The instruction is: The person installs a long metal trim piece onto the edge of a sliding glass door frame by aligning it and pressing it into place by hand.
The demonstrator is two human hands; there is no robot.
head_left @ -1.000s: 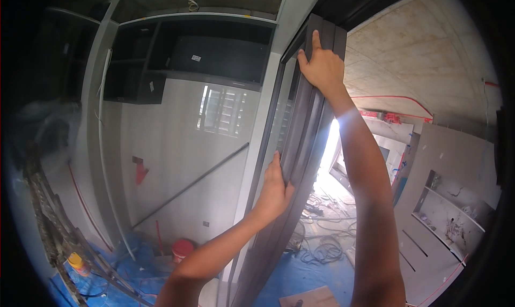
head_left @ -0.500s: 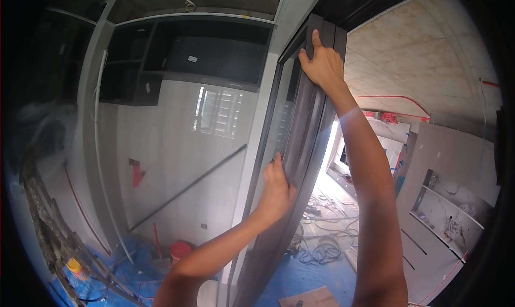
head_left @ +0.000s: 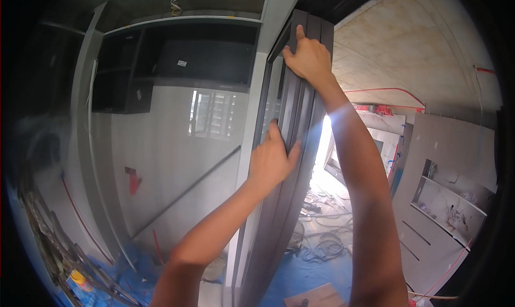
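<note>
A tall dark grey framed door panel (head_left: 293, 100) stands upright in a doorway, its ribbed edge facing me. High on it, near the dark top track (head_left: 343, 4), my right hand (head_left: 311, 57) grips the frame, index finger pointing up along the face and thumb at the left side. Lower down, my left hand (head_left: 271, 159) holds the same frame, its thumb on the right and fingers toward the glass side; some fingertips are hidden. A pale wall post (head_left: 256, 103) runs beside the panel on the left.
Dark open cabinets (head_left: 198, 55) hang on the left above a shiny pale wall panel (head_left: 177, 162). Blue floor sheeting (head_left: 316, 269) carries coiled cables (head_left: 327, 248) and a brown board (head_left: 316, 297). A yellow bottle (head_left: 80, 279) stands lower left; a shelf unit (head_left: 448, 208) is at right.
My left hand has moved up along the door frame, its thumb now further out from the fingers. The right hand keeps its hold near the top. The view has shifted slightly.
</note>
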